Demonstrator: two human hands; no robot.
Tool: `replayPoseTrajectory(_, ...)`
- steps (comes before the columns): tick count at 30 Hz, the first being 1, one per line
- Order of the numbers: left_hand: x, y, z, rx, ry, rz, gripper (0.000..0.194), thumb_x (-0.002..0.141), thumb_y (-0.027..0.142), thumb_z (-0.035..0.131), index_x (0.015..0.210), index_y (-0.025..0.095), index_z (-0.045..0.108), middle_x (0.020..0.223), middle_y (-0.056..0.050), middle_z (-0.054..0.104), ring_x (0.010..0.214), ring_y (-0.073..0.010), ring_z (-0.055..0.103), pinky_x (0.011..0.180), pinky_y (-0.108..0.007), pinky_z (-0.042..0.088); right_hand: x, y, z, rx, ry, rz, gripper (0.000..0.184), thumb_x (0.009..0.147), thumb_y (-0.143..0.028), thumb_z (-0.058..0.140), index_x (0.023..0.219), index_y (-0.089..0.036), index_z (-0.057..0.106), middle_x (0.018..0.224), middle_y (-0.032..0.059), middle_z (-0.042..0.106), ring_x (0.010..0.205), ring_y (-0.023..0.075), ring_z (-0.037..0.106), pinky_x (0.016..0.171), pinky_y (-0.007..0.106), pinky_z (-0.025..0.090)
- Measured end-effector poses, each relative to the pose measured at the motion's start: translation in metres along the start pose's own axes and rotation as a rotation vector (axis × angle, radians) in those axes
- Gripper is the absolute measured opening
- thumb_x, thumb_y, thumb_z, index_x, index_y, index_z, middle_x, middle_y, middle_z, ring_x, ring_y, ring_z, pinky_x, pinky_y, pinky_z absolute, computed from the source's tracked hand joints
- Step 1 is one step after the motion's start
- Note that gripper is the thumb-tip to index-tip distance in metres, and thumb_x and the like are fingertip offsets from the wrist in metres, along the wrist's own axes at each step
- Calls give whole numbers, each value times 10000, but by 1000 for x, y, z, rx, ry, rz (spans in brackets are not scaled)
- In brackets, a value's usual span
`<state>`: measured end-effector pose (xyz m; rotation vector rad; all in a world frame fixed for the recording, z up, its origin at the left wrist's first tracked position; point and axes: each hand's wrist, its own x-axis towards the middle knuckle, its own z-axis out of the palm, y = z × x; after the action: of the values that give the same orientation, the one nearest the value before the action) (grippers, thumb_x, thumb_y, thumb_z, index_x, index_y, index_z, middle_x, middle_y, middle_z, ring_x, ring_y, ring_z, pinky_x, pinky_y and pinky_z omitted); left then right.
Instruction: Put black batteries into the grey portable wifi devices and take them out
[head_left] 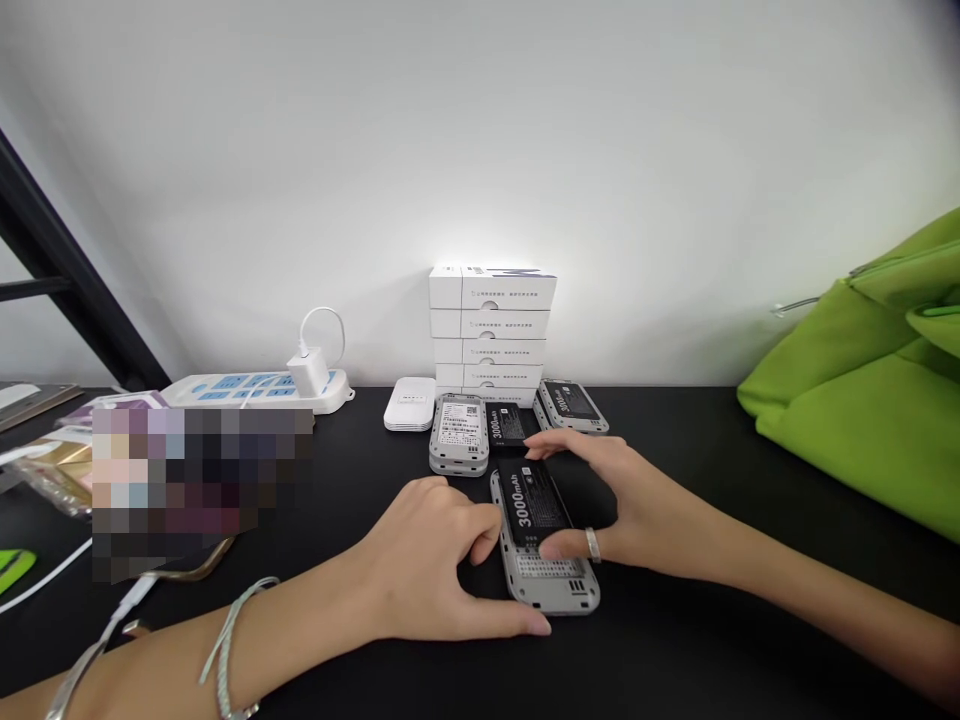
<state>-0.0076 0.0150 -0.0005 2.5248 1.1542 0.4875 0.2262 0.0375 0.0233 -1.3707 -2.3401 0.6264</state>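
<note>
A palm-sized grey electronic device [555, 598] lies on the black table with its back off and a printed label showing. A black battery [534, 500] marked 3000mAh sits over its upper part, slightly tilted; I cannot tell if it is fully seated. My right hand [634, 500] grips the battery, thumb at the near end and fingers at the far end. Bent around the device's left side, my left hand [424, 565] steadies it with curled fingers at the edge and the thumb by the near end. Behind lies another black battery [510, 424].
Similar grey devices [459, 425] are stacked behind my hands, another device [574, 402] holding a battery to their right. White covers [409, 402] and stacked white boxes [491, 325] stand by the wall. A power strip [330, 398] is left, a green bag [855, 400] right.
</note>
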Motion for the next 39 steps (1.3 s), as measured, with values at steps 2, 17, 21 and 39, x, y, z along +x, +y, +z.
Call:
replayPoseTrajectory(2, 1, 1, -1, 2, -4, -2, 613, 667, 732, 674, 590, 194, 391, 465, 70, 397, 462, -104, 377, 566, -259, 300, -4, -1, 2, 25, -53, -2, 818, 633, -638, 762, 1345, -331, 502, 1390, 64, 523, 1246, 388, 474, 1029, 549, 417)
replayPoseTrajectory(17, 0, -1, -2, -2, -37, 21, 597, 732, 740, 610, 623, 195, 391, 493, 71, 404, 472, -106, 381, 570, -276, 295, -17, -4, 14, -17, -204, -74, 1000, 591, -607, 791, 1452, -292, 391, 1519, 99, 354, 1366, 417, 318, 1063, 543, 408)
replayPoseTrajectory(21, 0, -2, -3, -25, -25, 65, 567, 822, 739, 481, 656, 200, 419, 507, 65, 406, 483, -115, 372, 585, -288, 298, -11, -6, -2, 200, -143, -136, 904, 572, -470, 845, 1346, -294, 412, 1282, 92, 551, 1125, 332, 578, 931, 461, 528)
replayPoseTrajectory(39, 0, 1, -4, -2, -57, -12, 537, 798, 697, 555, 662, 203, 395, 512, 65, 389, 510, -124, 377, 635, -284, 314, 26, 134, -63, 131, 108, 116, 633, 641, -472, 824, 1174, -291, 533, 1411, 99, 519, 1285, 380, 489, 1023, 513, 464)
